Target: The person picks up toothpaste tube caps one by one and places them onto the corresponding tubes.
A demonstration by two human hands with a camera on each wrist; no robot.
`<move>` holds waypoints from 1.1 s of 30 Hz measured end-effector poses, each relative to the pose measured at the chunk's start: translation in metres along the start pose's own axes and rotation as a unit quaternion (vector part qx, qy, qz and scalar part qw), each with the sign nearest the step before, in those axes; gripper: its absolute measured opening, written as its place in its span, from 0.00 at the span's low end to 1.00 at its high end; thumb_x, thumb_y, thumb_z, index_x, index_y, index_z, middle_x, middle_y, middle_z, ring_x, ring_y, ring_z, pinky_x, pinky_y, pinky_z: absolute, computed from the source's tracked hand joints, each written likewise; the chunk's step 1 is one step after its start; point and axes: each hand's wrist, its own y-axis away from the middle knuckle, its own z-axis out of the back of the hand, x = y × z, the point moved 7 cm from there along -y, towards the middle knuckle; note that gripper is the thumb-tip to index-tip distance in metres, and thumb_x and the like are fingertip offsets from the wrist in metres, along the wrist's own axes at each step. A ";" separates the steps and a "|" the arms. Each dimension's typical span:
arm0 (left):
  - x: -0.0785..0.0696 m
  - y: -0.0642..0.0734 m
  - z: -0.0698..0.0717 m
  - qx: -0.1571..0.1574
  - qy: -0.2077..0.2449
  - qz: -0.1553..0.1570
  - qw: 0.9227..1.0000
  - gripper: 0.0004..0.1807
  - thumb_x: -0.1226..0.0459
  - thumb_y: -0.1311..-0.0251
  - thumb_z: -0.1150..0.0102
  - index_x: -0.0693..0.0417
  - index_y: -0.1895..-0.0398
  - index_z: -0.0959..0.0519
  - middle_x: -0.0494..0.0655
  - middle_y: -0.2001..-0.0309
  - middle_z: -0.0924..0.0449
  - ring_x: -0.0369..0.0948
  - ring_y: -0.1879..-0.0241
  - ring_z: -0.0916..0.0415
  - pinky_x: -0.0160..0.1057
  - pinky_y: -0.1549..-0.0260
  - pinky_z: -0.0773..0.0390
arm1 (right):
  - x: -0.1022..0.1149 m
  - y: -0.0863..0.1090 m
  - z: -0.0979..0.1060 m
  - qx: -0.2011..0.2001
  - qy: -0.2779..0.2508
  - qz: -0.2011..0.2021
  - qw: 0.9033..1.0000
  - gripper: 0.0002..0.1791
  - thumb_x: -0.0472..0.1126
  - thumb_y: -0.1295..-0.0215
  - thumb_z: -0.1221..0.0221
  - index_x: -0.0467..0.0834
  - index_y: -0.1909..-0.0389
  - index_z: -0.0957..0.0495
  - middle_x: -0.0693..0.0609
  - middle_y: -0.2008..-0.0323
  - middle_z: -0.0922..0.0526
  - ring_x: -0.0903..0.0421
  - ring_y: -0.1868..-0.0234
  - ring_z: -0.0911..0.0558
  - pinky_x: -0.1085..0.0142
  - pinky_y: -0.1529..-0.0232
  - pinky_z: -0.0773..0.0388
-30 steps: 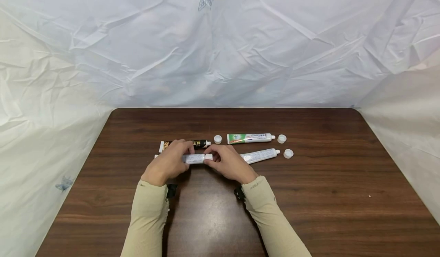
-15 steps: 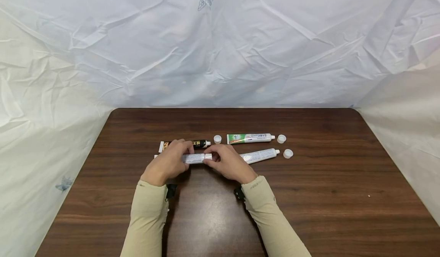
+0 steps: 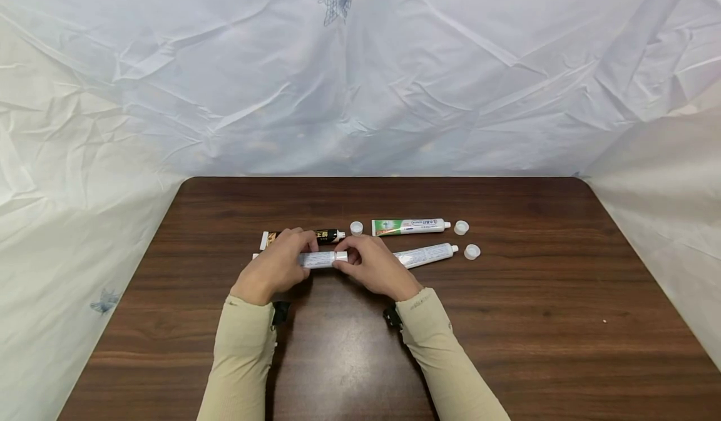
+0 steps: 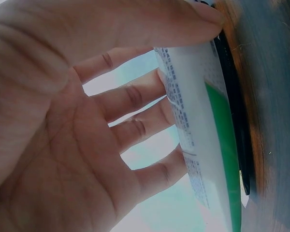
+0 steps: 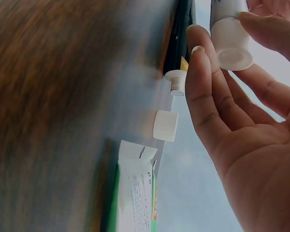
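Note:
In the head view my left hand holds a white toothpaste tube, gripping it between thumb and fingers. The left wrist view shows small print and a green strip along this toothpaste tube. A white cap sits on the tube's right end, and my right hand pinches it. Up close, the right wrist view has the cap between thumb and fingers. Just behind the held tube lies a black toothpaste tube, its nozzle bare and partly covered by my left hand.
A loose white cap stands near the black tube's nozzle. To the right lie a green-and-white toothpaste tube and a white one, both uncapped. Beside them are two caps, one behind and one nearer. Fabric hangs around the brown table.

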 end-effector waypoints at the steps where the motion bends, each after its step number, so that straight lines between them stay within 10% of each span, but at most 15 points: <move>1: 0.000 0.000 0.000 0.000 -0.001 0.000 1.000 0.14 0.77 0.49 0.31 0.52 0.66 0.22 0.47 0.62 0.22 0.47 0.58 0.28 0.46 0.58 0.26 | 0.000 0.000 0.000 -0.002 0.002 0.002 1.000 0.09 0.44 0.31 0.34 0.46 0.54 0.16 0.57 0.66 0.19 0.64 0.68 0.23 0.69 0.65 0.24; 33: 0.000 0.000 -0.003 -0.005 -0.006 0.000 1.000 0.14 0.77 0.49 0.31 0.51 0.66 0.23 0.47 0.62 0.22 0.47 0.58 0.28 0.46 0.58 0.26 | -0.002 0.001 -0.001 -0.004 -0.001 0.002 1.000 0.09 0.44 0.32 0.33 0.46 0.54 0.16 0.55 0.62 0.19 0.64 0.65 0.22 0.69 0.62 0.22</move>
